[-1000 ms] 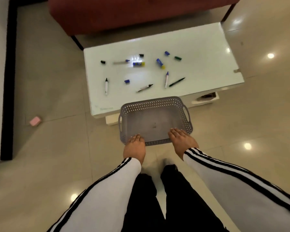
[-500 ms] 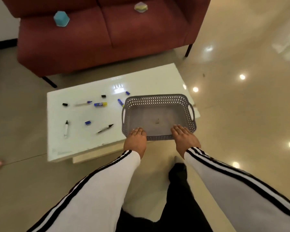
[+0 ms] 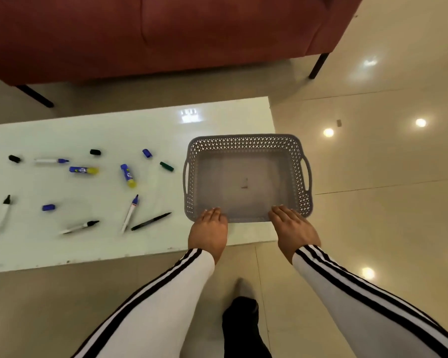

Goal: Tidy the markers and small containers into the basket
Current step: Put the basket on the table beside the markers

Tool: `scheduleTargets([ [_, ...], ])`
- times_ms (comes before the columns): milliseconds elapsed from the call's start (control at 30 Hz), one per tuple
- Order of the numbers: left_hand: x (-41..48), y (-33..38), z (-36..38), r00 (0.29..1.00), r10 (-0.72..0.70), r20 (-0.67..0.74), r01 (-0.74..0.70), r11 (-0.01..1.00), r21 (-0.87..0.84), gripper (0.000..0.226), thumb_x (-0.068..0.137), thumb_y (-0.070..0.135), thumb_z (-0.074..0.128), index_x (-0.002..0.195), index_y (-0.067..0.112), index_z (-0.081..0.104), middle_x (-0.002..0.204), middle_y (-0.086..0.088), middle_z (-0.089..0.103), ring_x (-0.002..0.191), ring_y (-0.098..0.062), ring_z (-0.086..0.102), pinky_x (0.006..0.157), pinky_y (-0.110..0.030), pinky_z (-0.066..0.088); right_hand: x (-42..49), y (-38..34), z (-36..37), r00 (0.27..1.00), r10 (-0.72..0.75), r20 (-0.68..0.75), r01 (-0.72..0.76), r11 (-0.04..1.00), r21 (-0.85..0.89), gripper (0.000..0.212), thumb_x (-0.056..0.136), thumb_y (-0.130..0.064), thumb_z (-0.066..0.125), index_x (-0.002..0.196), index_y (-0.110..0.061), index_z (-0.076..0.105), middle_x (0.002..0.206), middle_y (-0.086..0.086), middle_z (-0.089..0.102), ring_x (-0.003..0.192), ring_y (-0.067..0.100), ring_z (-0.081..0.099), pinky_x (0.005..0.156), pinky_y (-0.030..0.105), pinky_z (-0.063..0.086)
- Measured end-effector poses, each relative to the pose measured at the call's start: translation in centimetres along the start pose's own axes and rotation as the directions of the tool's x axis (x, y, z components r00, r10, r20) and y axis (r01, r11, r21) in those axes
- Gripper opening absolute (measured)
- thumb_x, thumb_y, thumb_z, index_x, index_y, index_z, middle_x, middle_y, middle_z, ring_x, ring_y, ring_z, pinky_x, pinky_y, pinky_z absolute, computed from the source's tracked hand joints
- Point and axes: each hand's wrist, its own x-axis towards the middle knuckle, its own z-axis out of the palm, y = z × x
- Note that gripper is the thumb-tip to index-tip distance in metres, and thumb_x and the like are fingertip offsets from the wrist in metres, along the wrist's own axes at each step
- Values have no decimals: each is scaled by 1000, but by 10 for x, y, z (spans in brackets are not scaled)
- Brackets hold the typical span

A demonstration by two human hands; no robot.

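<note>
A grey perforated basket [image 3: 246, 144] sits over the right end of the white table [image 3: 93, 130], its right side past the table's edge. My left hand [image 3: 209, 232] and my right hand [image 3: 292, 229] both grip its near rim. The basket holds nothing. Left of it lie several markers: one with a blue tip [image 3: 130, 213], a thin black pen [image 3: 151, 221], a black-tipped one [image 3: 79, 226] and another at the far left [image 3: 4, 211]. Two blue-and-yellow tubes [image 3: 128, 175] [image 3: 84, 170] and loose caps, such as a green one [image 3: 166, 166], are scattered there.
A dark red sofa [image 3: 166, 32] stands behind the table, with black legs [image 3: 318, 65]. Glossy beige floor tiles [image 3: 386, 177] spread to the right. My dark trouser leg and foot [image 3: 242, 321] are below, close to the table's near edge.
I have stepped closer and carried the basket from in front of the table over its right end. The view has swung left, so the markers now lie left of the basket.
</note>
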Motion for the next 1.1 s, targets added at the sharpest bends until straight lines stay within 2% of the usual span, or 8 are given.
scheduleTargets([
  [67, 11, 0, 10, 1000, -23, 8, 23, 1000, 6, 50, 97, 4, 26, 146, 5, 32, 160, -14, 23, 147, -26, 22, 122, -35, 9, 17, 6, 17, 1000, -24, 8, 24, 1000, 12, 59, 66, 7, 67, 124, -3, 64, 128, 15, 65, 121, 31, 60, 102, 45, 45],
  [133, 20, -2, 21, 999, -43, 14, 43, 999, 6, 50, 97, 4, 26, 146, 5, 33, 160, -14, 24, 147, -25, 23, 121, -35, 9, 30, 9, 29, 999, -42, 10, 42, 999, 11, 61, 60, 8, 70, 120, -2, 67, 123, 15, 67, 117, 32, 63, 98, 45, 48],
  [400, 32, 4, 48, 995, -87, 56, 88, 996, -12, 49, 97, 3, 30, 146, 3, 33, 156, -14, 32, 145, -26, 28, 120, -34, 12, 40, 16, 57, 998, -55, 44, 55, 998, -3, 59, 62, 5, 68, 120, -2, 66, 122, 15, 67, 121, 33, 60, 102, 45, 46],
  [500, 34, 3, 51, 995, -85, 60, 85, 996, -3, 51, 97, 2, 28, 148, 3, 29, 158, -16, 26, 147, -27, 23, 122, -36, 10, 41, 17, 57, 996, -63, 56, 63, 998, 8, 60, 73, 4, 60, 133, -3, 57, 137, 15, 57, 135, 33, 46, 113, 45, 33],
  [600, 34, 1, 49, 994, -83, 67, 82, 997, 14, 52, 100, 6, 29, 151, 1, 18, 161, -17, 15, 150, -28, 12, 122, -39, 4, 39, 15, 49, 994, -58, 94, 59, 998, -7, 66, 89, -2, 42, 153, -8, 27, 161, 9, 24, 151, 25, 13, 122, 38, 6],
  [667, 28, 0, 42, 993, -94, 77, 95, 996, 0, 54, 105, 19, 30, 152, 1, 12, 162, -16, 9, 150, -28, 6, 122, -39, 0, 37, 11, 38, 995, -43, 89, 43, 999, 0, 65, 95, -10, 35, 156, -12, 12, 165, 5, 9, 152, 21, 0, 121, 36, -3],
  [833, -10, -9, -2, 982, -164, 96, 170, 983, -64, 64, 105, 39, 26, 154, 4, 2, 164, -12, -1, 151, -25, 0, 122, -38, 0, 24, -13, -14, 997, -64, 46, 63, 998, 10, 60, 100, -23, 29, 157, -13, 12, 165, 4, 6, 152, 19, 0, 123, 37, 1],
  [1100, -97, -68, -70, 954, -300, 17, 299, 943, -148, 64, 104, 38, 30, 154, 6, 6, 164, -11, 2, 151, -26, 1, 122, -38, 2, 1, -121, -94, 991, -132, -13, 133, 987, 87, 60, 98, -20, 35, 155, -13, 19, 164, 4, 13, 152, 20, 5, 123, 37, 5],
])
